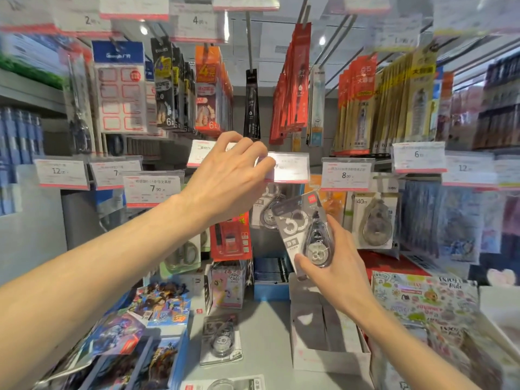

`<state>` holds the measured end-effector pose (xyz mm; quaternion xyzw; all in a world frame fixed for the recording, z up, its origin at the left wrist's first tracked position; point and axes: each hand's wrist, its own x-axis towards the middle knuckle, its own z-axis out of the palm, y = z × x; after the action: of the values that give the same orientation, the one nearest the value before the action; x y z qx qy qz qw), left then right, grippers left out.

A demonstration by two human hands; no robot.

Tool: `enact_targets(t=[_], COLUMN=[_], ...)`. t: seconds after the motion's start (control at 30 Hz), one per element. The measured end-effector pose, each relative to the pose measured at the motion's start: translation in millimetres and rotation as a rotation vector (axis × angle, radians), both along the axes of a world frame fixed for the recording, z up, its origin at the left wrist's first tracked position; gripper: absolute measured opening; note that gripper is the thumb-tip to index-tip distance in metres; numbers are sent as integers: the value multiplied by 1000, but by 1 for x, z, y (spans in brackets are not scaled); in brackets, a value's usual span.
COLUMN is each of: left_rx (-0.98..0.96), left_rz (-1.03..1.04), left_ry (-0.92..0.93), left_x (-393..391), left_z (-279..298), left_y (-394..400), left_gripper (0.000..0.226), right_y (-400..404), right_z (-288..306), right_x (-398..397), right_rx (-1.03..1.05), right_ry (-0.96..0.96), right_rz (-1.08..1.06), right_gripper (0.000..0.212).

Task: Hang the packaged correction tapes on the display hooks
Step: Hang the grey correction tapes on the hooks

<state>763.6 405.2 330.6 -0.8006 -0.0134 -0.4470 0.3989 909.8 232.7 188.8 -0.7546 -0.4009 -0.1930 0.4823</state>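
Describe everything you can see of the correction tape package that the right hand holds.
The correction tape package is a grey printed card with a large pale "30" and a small red logo at its top, under a clear plastic blister. The blister holds a dark, translucent, teardrop-shaped dispenser. The package is tilted, its top leaning left toward the price tag. The right hand holds its lower part, thumb on the card's bottom, fingers behind. The left hand holds that tag.

Pkg (305, 229) below price tag (289, 171), box (323, 350) under it.
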Motion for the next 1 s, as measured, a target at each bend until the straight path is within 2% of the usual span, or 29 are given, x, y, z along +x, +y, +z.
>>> enact_targets(t=[0.3,0.47,1.0], left_rx=[0,-5,-40], left_rz=[-85,-87,-111], left_ry=[-70,-72,-76], left_x=[-9,-8,-9], left_z=[16,16,11], left_y=[0,2,3], left_gripper=[27,21,18], right_y=[24,34,59], right_z=[20,28,49], right_x=[-21,-25,-28], right_rx=[85,136,119], right_ry=[0,18,135], right_rz=[52,61,5], right_gripper=[91,94,102])
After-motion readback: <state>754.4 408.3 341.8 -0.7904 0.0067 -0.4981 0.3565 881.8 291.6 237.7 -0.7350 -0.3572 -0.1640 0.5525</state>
